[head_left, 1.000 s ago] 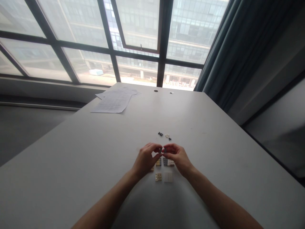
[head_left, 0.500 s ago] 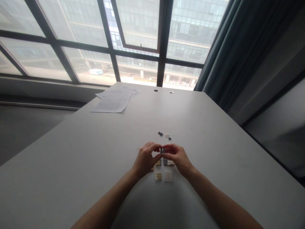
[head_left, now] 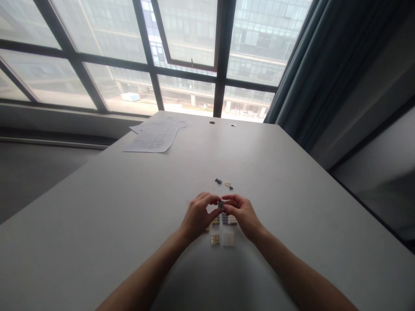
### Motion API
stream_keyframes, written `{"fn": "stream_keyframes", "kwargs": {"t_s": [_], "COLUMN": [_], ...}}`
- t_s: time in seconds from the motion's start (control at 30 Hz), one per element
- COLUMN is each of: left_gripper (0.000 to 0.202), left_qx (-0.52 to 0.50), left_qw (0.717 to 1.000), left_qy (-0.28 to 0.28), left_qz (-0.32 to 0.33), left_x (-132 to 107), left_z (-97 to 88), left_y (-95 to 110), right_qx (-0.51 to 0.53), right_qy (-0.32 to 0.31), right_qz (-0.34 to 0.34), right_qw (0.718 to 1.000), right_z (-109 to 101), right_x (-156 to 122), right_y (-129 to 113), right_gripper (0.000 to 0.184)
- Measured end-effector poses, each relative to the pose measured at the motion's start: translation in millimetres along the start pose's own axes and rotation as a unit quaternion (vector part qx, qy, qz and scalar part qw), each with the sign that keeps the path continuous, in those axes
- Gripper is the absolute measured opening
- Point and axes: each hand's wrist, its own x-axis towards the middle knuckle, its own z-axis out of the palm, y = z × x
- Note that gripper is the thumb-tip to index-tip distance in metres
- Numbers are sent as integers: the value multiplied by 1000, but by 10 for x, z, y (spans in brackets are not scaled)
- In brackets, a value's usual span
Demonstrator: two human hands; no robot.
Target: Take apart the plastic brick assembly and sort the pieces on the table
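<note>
Small grey building bricks [head_left: 221, 204] are pinched between the fingertips of both hands, just above the table. My left hand [head_left: 201, 211] grips them from the left with thumb and fingers. From the right, my right hand [head_left: 239, 211] holds them with its thumb, the index finger a little raised at the top. Beneath the hands lie dark grey studded bricks [head_left: 225, 219], white studded bricks [head_left: 232, 220] and tan bricks [head_left: 215, 220], partly covered by the fingers. Nearer to me are a tan studded block [head_left: 215, 239] and a flat white square piece [head_left: 228, 239].
Beyond the hands lie small black pieces [head_left: 218, 181], white pieces [head_left: 227, 184] and another black piece [head_left: 231, 188]. Printed papers [head_left: 152, 137] rest at the far left of the white table [head_left: 129, 203]. A window and a dark curtain [head_left: 311, 73] stand behind.
The grey bricks, held side by side with a gap between them before, now look joined in one piece. My right index finger has lifted slightly; the arms have barely moved.
</note>
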Motion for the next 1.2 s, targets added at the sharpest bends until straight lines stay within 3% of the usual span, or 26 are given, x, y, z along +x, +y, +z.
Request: {"fn": "stream_keyframes", "kwargs": {"t_s": [0.7,1.2], "left_gripper": [8,8], "left_qx": [-20,-3], "left_qw": [999,1000], "left_qy": [-25,-10], "left_qz": [7,26], "left_x": [-11,-13], "left_z": [9,15], "left_y": [27,34], "right_qx": [-10,-13], "right_qy": [18,23], "right_qz": [1,3], "right_qw": [1000,1000], "right_z": [41,42], "right_x": [-25,-18], "right_y": [-24,-41], "right_gripper": [25,24]}}
